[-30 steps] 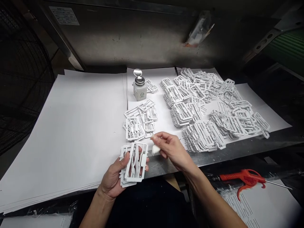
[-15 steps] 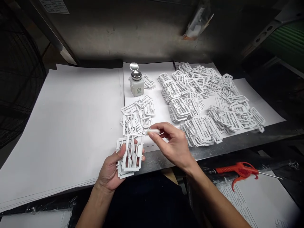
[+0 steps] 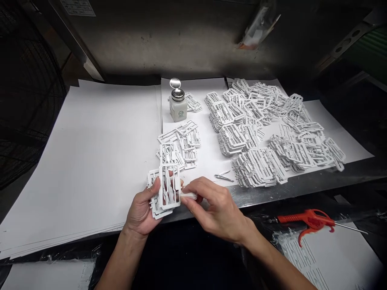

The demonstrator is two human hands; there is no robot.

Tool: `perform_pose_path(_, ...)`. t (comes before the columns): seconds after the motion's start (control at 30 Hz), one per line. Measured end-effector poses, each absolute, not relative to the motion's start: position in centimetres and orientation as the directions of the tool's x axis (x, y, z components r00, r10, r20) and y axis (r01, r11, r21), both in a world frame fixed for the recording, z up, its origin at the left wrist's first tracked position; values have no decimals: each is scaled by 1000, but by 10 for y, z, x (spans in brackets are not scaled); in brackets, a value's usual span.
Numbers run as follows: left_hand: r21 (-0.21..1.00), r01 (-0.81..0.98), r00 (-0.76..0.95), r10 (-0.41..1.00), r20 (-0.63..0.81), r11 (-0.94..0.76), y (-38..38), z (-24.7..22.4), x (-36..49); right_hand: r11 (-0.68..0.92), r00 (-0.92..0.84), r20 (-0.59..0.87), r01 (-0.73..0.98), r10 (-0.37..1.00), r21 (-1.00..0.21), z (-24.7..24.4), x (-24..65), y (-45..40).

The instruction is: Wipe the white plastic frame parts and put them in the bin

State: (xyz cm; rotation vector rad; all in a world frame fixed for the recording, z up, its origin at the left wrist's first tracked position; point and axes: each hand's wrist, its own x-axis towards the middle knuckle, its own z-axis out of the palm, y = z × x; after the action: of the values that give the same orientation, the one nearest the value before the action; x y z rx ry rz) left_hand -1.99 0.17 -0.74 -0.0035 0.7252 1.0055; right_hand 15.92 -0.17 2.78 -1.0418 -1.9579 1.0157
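Observation:
My left hand (image 3: 143, 207) is closed round a few white plastic frames (image 3: 161, 207), thumb on top, held above the bench's front edge. Each frame is a rounded rectangle with thin bars inside. Between the thumb and fingers of my right hand (image 3: 216, 209) is a small white pad (image 3: 189, 195), which looks like a cotton swab or folded cloth. Its tip meets the right edge of the top frame. Just beyond my hands lies a loose pile of similar white frames (image 3: 171, 155).
Many stacked white frames (image 3: 260, 165) cover the right of the paper-lined bench. A pump bottle (image 3: 179, 108) with its lid up stands at the back. Tweezers (image 3: 223, 177) lie near the front edge. A red air blow gun (image 3: 313, 220) lies lower right. White paper (image 3: 99, 161) spreads left.
My right hand has come down and left, bringing the white pad to the top frame's edge. The tweezers have come into sight. The whole view has shifted slightly.

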Motion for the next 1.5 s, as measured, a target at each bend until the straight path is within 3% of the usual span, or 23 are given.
perform_pose_path(0.33,295,-781,361,784,-505,550,0,-9,-20,458,-566,232,297,791,-838,33,138,-9)
perform_pose_path(0.5,318,-782,332,790,-515,536,1,-9,-19,366,-420,190,391,887,-845,35,154,-15)
perform_pose_path(0.77,641,-631,87,862,-500,436,0,13,-1,362,-429,110,568,897,-739,28,141,-16)
perform_pose_path(0.87,635,-648,59,859,-509,421,1,13,-4,204,-327,44,473,944,-857,30,152,-13)
perform_pose_path(0.97,583,-683,84,840,-536,440,3,9,-8,-114,-283,-176,221,943,-969,27,163,-9)
perform_pose_path(1.1,423,-742,277,812,-513,520,2,0,-10,-403,-441,-331,-78,834,-912,14,162,-8)
perform_pose_path(1.2,358,-765,368,819,-440,536,0,-5,-12,-469,-512,-345,-132,786,-873,6,155,-10)
perform_pose_path(1.33,353,-793,356,848,-393,497,-3,-7,-16,-474,-531,-333,-151,779,-868,1,156,-10)
perform_pose_path(1.5,359,-809,319,860,-399,467,-2,-6,-18,-374,-292,-310,-197,905,-907,5,171,-1)
